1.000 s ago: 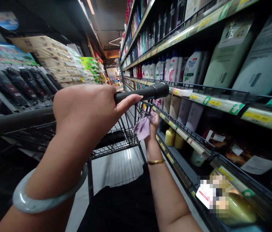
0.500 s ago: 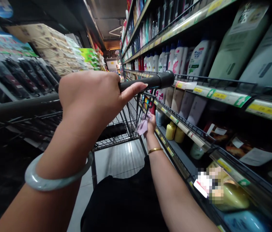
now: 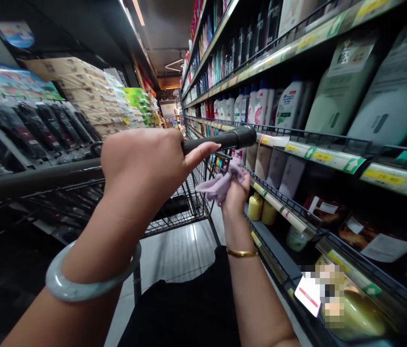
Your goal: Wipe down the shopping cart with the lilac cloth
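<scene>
The left hand [image 3: 141,166] has its fingers [image 3: 203,148] wrapped tight around the cart handle [image 3: 227,139]. The right hand [image 3: 235,195], just beside the shelf rail [image 3: 279,206], clutches a lilac cloth [image 3: 216,185]. The cloth looks soft, light and limp, so it is probably best held bunched in the fist.

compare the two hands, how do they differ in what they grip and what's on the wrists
The left hand is wrapped over the black cart handle; the right hand is closed on a crumpled purple cloth. The left hand sits higher and nearer the camera, the right hand lower and farther off. The left wrist wears a thick pale green bangle, the right wrist a thin gold bangle. Both hands are bare and closed around something.
</scene>
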`<state>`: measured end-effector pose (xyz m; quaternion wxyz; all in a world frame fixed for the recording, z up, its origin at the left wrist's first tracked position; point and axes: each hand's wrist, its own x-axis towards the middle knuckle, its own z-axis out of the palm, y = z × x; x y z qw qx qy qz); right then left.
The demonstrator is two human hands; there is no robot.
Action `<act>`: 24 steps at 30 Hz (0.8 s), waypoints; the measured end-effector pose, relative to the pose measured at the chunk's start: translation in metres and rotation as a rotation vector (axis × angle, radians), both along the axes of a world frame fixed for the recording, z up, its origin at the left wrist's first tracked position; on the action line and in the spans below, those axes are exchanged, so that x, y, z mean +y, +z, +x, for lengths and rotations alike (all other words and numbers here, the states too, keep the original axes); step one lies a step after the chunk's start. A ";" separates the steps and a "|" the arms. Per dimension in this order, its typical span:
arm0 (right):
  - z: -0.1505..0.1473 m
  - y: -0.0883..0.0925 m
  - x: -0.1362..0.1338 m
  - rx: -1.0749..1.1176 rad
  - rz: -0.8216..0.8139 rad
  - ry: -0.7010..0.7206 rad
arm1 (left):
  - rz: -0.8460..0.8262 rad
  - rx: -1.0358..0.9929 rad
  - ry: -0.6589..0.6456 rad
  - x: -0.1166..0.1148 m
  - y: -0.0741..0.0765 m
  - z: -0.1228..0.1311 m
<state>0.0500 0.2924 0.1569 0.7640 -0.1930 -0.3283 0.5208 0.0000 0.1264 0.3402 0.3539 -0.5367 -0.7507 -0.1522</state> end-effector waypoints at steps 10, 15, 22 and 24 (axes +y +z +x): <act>0.050 0.077 -0.076 -0.304 0.413 -0.719 | -0.013 0.104 0.017 -0.001 0.000 0.000; 0.055 0.102 -0.089 -0.549 0.781 -0.731 | -0.037 0.094 -0.041 -0.002 0.001 -0.002; 0.070 0.154 -0.079 -1.026 0.744 -0.724 | -0.034 0.202 -0.225 -0.021 0.006 -0.019; 0.068 0.162 -0.076 -1.051 0.734 -0.634 | -0.059 0.234 -0.172 -0.037 0.013 -0.032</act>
